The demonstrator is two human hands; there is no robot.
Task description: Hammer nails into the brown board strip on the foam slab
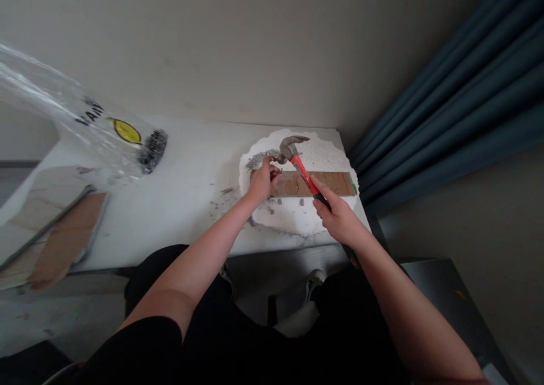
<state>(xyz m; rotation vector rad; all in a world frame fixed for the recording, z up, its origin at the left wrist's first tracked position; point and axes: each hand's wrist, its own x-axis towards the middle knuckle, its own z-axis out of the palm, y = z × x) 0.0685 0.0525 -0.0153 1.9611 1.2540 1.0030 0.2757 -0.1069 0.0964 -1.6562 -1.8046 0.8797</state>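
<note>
Clamped in the grip of the right hand (340, 220) at near right — the red-handled steel claw hammer (302, 172), long axis slanting far-left across the brown wooden plank (335, 183), grey head just beside the left hand (262, 182), its grip pinched together on something too small to tell.

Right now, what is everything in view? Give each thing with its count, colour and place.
table: one, white, against the wall
pad: one, white, roundish, on the table's right end
plank: one, brown, flat on the pad
hammer: one, grey head, red handle, over the plank
debris: grey crumbs, on the pad's left edge and the table beside it
bag: one, clear plastic with a yellow mark, upper left
boards: a few, brown, stacked far left
curtain: one, blue, right
left hand: fingers pinched beside the hammer's head
right hand: closed on the hammer's handle
</note>
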